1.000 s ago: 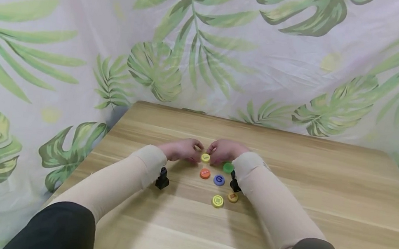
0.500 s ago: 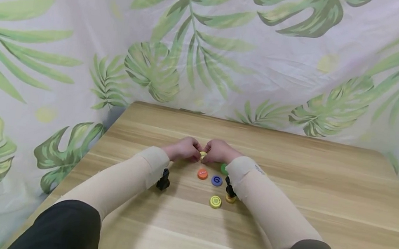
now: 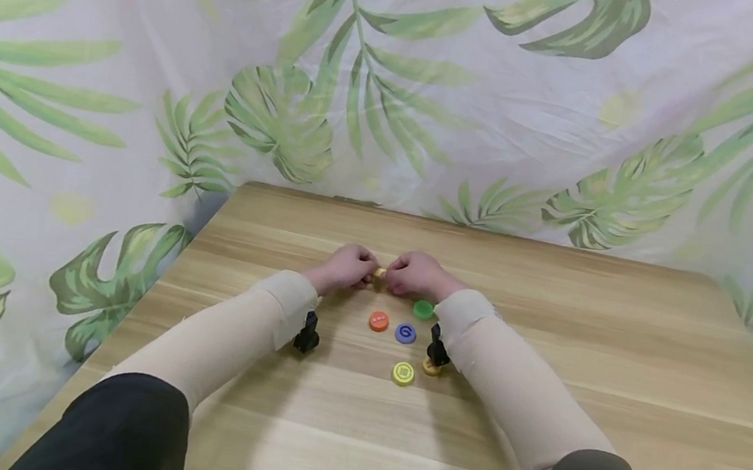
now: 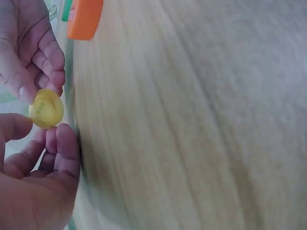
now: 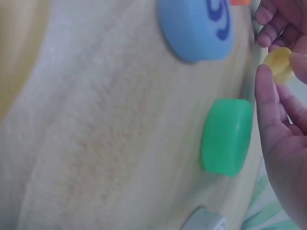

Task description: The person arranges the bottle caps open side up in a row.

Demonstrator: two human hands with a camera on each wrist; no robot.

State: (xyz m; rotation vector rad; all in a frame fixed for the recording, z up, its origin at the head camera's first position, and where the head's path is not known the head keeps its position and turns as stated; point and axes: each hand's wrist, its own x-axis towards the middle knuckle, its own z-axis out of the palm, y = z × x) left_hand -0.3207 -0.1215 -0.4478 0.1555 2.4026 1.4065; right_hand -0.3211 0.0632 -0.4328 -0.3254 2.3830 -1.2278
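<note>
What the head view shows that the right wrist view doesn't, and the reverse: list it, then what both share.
Only the head view: the dark sleeves and a black device at each wrist.

Only the right wrist view: a pale grey piece at the bottom edge.

Both: left hand and right hand pinching a small yellow piece; blue disc, green disc, orange disc; leaf-print cloth. I can't identify the blurred yellow shape at the wrist view's left.
</note>
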